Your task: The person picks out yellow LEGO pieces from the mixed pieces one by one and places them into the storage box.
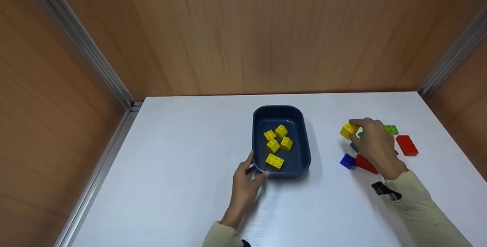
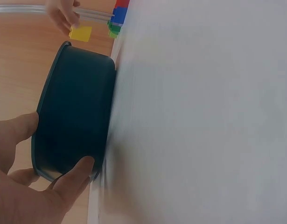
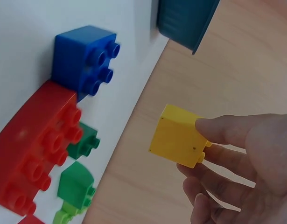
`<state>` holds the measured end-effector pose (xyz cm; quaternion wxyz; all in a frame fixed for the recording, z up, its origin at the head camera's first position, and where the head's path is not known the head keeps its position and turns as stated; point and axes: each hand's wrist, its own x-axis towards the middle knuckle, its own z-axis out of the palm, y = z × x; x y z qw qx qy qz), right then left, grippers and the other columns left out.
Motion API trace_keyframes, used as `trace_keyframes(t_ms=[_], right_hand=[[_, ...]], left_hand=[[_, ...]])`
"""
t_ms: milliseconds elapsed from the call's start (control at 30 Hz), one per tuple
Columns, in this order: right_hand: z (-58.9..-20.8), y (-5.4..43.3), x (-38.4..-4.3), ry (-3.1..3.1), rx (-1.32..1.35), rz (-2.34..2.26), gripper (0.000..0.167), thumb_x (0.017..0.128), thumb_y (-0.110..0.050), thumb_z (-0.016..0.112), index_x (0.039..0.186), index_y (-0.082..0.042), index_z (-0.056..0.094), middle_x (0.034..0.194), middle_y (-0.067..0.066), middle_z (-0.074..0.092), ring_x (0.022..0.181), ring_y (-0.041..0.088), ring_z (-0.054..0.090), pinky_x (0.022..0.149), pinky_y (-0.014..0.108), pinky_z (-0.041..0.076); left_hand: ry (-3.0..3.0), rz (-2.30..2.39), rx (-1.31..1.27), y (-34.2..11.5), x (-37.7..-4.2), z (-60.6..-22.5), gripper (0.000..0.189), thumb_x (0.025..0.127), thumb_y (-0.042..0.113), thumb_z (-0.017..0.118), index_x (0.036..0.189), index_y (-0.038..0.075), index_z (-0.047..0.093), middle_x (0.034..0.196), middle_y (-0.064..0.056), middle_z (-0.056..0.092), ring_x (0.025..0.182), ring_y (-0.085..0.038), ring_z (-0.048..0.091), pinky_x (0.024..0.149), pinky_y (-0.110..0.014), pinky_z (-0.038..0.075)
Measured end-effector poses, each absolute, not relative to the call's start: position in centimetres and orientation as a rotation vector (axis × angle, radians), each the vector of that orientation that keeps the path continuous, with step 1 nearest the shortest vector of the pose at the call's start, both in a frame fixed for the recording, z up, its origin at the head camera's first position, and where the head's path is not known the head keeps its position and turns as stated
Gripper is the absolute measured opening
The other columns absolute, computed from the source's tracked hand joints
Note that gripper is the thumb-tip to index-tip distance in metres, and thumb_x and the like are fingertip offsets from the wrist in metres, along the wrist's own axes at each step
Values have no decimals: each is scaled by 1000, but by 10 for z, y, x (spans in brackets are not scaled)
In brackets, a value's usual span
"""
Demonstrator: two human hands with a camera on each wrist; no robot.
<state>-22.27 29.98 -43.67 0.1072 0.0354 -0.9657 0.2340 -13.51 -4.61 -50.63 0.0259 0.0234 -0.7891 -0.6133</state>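
Observation:
My right hand (image 1: 374, 144) pinches a yellow toy building brick (image 3: 176, 135) between thumb and fingers, held in the air above the loose bricks. My left hand (image 1: 243, 187) grips the near left corner of a dark blue tray (image 1: 307, 144), its thumb and fingers spread around that corner. Several yellow bricks (image 1: 274, 161) lie inside the tray. Under and around my right hand are a blue brick (image 3: 85, 58), a long red brick (image 3: 38, 140), and green bricks (image 3: 77, 184), partly hidden by that hand in the head view.
Another red brick (image 1: 407, 145) and a light green brick (image 1: 391, 129) lie farther right on the white table (image 1: 182, 171). Wooden panels (image 1: 266, 34) stand behind the table and at both sides, with metal strips (image 1: 87, 49) at the corners.

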Motion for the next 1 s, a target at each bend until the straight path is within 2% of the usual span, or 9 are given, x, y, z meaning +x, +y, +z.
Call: trace_keyframes(t_ms=[433,667,867,1000], right_hand=[[-427,268,-222,-2873,172,688,46,94,-6,79,138,2,67,129,29,66,111,47,60,91,61,58],[-425,254,-221,-2849,228,648,43,93,-7,79,135,1,70,127,28,69,106,44,62,82,58,60],[-421,241,-220,-2858,231,664,43,94,-7,79,135,0,70,129,27,69,108,43,62,89,58,59],[-419,232,-220,-2863,254,671,43,94,-7,79,135,0,70,129,25,69,108,42,62,88,58,60]], left_hand=[[-2427,-1921,93,-45,-133,-506,79,94,9,80,162,4,40,143,-21,58,137,-40,56,117,-51,47],[-2435,-1913,113,-45,-133,-505,79,94,8,80,162,5,41,147,-22,56,137,-41,57,113,-47,51],[-2428,-1925,96,-46,-134,-506,79,94,9,80,162,5,40,147,-22,55,137,-41,56,114,-47,50],[-2426,-1932,98,-46,-134,-506,79,94,9,80,162,5,40,146,-21,56,137,-40,56,114,-48,50]])
